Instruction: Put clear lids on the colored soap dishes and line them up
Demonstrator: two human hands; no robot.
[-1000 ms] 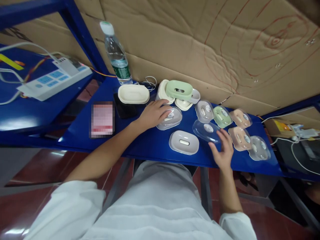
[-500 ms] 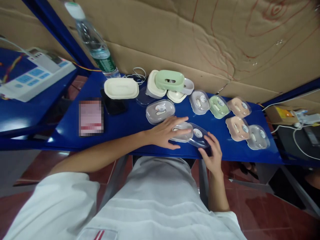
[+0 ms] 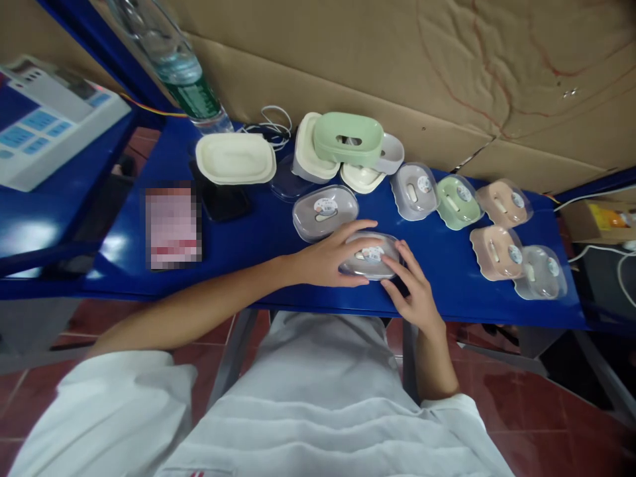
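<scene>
An oval grey soap box (image 3: 370, 268) with a clear lid (image 3: 390, 246) over it lies near the table's front edge. My left hand (image 3: 328, 262) wraps around its left end, with the fingers over the lid and the thumb at the near side. At the right end, my right hand (image 3: 410, 285) grips the lid and box with fingertips and thumb. Just behind my left hand is a second grey soap box (image 3: 325, 212), with a label and a small white piece in it. Whether the lid is fully seated I cannot tell.
Several lidded soap boxes stand to the right, including a green soap box (image 3: 458, 204) and a pink soap box (image 3: 497, 253). Behind are a loose green tray (image 3: 348, 156), a cream tray (image 3: 236, 159) and a water bottle (image 3: 191, 93). A black phone (image 3: 226, 202) lies left.
My right hand has brought the clear lid leftward, from beside the grey soap box to on top of it. My left hand stays around the box. The camera view has shifted slightly.
</scene>
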